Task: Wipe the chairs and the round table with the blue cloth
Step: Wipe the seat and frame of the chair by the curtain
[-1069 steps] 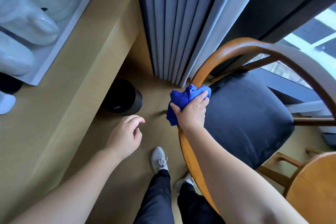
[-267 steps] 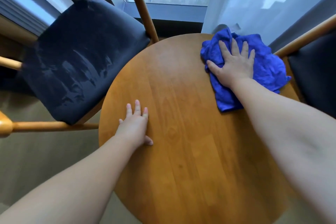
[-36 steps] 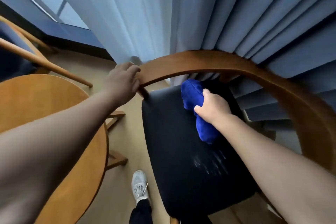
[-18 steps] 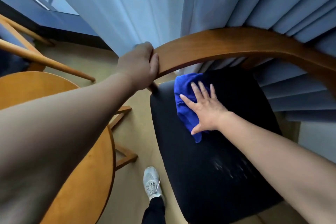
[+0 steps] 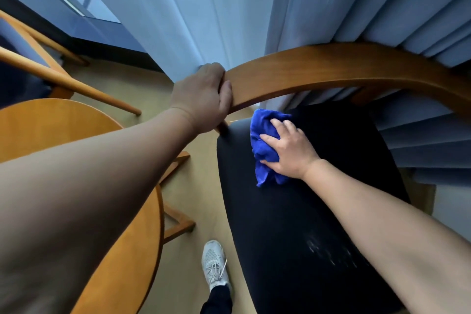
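Observation:
A dark upholstered chair seat (image 5: 293,224) fills the lower right, ringed by its curved wooden back rail (image 5: 331,71). My left hand (image 5: 201,97) grips the left end of that rail. My right hand (image 5: 290,153) holds the bunched blue cloth (image 5: 258,125) down on the far left part of the seat, fingers curling into it. Faint pale streaks show on the seat nearer me. The round wooden table (image 5: 76,120) lies at the left, largely behind my left forearm.
Pale blue curtains (image 5: 204,7) hang right behind the chair. A second wooden chair (image 5: 51,76) stands at the far left by the window. My grey shoe (image 5: 214,262) is on the floor strip between table and chair, beside the table's wooden base struts (image 5: 178,224).
My right hand went from flat with spread fingers to curling into the cloth, and slid slightly toward the seat's back. My left hand keeps its grip on the rail.

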